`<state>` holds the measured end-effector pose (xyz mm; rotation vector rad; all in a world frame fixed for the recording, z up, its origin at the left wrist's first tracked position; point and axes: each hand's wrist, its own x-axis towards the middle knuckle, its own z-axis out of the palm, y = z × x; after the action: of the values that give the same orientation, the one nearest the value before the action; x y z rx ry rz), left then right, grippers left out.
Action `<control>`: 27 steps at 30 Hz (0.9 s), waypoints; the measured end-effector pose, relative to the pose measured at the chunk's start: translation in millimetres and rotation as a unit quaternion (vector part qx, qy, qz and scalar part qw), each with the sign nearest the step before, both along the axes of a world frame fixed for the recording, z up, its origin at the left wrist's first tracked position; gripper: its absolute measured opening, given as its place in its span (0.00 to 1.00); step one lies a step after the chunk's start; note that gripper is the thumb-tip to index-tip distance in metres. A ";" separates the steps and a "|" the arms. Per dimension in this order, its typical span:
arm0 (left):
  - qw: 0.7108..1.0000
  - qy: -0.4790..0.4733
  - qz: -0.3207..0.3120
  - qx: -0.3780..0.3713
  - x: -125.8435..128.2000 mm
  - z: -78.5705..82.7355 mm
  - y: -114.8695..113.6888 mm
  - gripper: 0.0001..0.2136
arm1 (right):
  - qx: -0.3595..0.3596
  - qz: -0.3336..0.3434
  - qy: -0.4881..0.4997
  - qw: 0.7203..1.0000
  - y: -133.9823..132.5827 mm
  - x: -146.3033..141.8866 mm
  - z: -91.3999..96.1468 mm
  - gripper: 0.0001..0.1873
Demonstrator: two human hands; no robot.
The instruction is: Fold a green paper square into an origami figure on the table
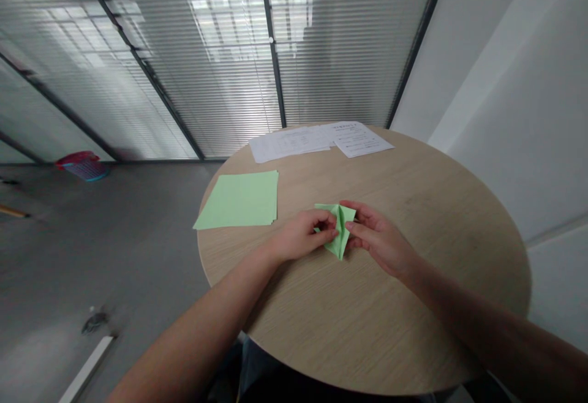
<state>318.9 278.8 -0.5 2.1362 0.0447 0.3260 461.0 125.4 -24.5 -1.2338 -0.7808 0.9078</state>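
Note:
A small folded piece of light green paper (339, 231) lies near the middle of the round wooden table (413, 305). My left hand (303, 236) pinches its left side with fingers curled. From the right, my right hand (379, 237) grips the other side, thumb and fingers pressed on the folds. Both hands rest on the tabletop with the paper between them.
A stack of flat light green sheets (239, 199) lies at the table's left edge. White printed papers (316, 139) sit at the far edge. A glass wall with blinds stands behind, a white wall at right, and a red basket (82, 164) on the grey floor at left.

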 end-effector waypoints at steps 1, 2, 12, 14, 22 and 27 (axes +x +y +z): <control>1.000 -0.003 0.007 0.012 0.4 -1.2 -1.2 0.06 | 0.001 -0.004 -0.017 1.000 0.9 -0.1 -1.6 0.27; 1.000 -0.004 0.015 0.026 0.8 -2.3 -2.8 0.06 | 0.001 -0.010 -0.037 0.999 1.9 -0.4 -3.1 0.27; 0.982 -0.039 0.070 0.170 2.5 0.6 -16.6 0.07 | -0.002 -0.019 -0.108 0.994 6.5 -3.8 -4.6 0.27; 0.977 -0.025 0.078 0.196 2.1 2.9 -18.7 0.07 | -0.009 -0.027 -0.121 0.992 6.0 -3.4 -4.9 0.27; 0.889 -0.004 0.150 0.433 1.5 14.4 -40.9 0.05 | -0.009 -0.097 -0.243 0.965 7.4 -2.0 -1.8 0.37; 0.861 -0.043 0.174 0.475 -0.7 18.4 -47.0 0.09 | -0.010 -0.098 -0.213 0.972 10.9 0.1 -4.2 0.31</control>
<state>318.3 231.8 17.9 3.0972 0.2695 0.7767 461.2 136.3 -28.7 -1.5182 -0.9670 0.4937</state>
